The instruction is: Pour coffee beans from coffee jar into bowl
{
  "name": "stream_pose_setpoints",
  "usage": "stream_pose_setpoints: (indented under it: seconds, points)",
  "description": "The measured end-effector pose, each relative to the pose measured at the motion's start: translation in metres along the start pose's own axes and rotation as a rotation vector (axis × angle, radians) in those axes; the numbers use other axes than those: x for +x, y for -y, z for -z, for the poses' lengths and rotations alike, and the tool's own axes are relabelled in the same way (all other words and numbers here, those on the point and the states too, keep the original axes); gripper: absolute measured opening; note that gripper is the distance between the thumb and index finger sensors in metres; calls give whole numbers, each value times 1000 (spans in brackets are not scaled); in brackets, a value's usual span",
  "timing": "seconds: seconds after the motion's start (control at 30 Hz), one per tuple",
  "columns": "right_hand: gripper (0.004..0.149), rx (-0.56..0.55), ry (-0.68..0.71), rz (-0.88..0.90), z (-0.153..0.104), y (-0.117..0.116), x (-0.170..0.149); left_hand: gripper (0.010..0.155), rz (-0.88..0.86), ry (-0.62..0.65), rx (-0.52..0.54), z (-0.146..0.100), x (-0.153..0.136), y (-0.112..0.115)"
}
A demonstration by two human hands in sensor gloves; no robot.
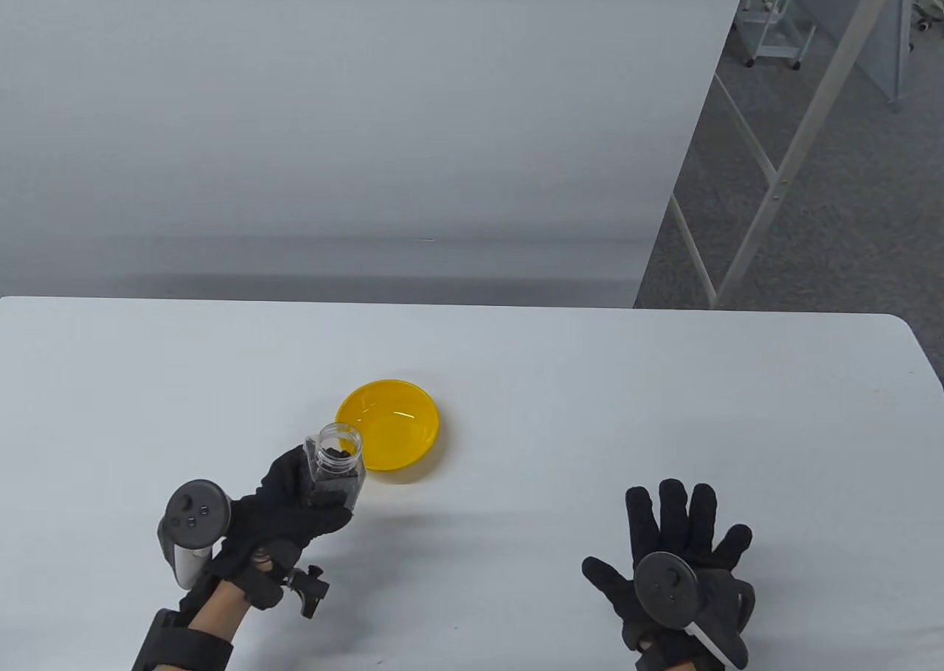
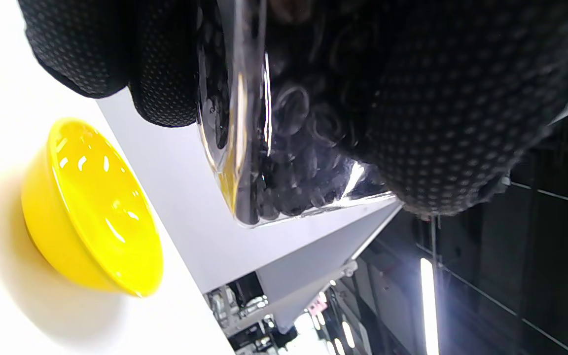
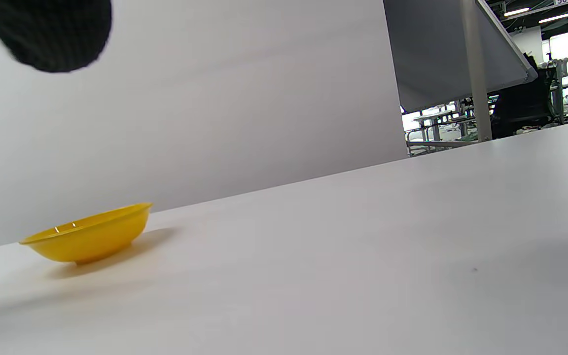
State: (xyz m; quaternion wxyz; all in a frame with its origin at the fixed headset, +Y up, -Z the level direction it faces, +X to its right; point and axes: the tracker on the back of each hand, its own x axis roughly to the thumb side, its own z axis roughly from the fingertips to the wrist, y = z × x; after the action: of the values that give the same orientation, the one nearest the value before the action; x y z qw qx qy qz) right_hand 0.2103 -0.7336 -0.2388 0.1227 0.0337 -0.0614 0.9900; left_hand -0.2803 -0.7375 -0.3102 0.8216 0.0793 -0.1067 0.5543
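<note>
- Near the front-left of the table [image 1: 516,346], the coffee jar [image 1: 335,472] sits lifted in the left hand [image 1: 295,512], its open mouth facing up and tipped slightly toward the far right, where the bowl lies.
- Dark coffee beans [image 2: 289,192] fill the lower part of the clear jar; no lid shows on it.
- Just beyond the jar's mouth, to the far right of it, the yellow bowl [image 1: 389,425] stands upright on the table, and no beans show inside it, so the pour looks not yet begun.
- Risk, as a judgement: the jar's mouth appears to sit at the bowl's near-left rim rather than over its centre, so tipping from here could drop beans short, onto the table.
- A quick tilt could let the packed beans slide out in one rush, bounce off the shallow, glossy bowl and scatter.
- The bowl looks light and nothing steadies it, so a knock from the jar could push it away.
- The left hand wraps the jar's body, fingers [image 2: 165,74] curled round its near side and thumb on the other; the grip sits low, leaving the neck free.
- Well to the right, the right hand [image 1: 675,560] lies flat on the table, palm down, fingers spread wide, holding nothing and well apart from the bowl.
</note>
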Motion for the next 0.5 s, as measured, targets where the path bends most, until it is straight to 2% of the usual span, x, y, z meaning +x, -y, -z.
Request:
stream_pose_setpoints:
  seconds: [0.1,0.5]
  points:
    - [97,54,-39,-63,-2,-4,-4,95,38,-19,32,8,-6,-9]
    - [97,21,-36,-13,0,-3,-8,95,204,-75,123,39,-18,-32]
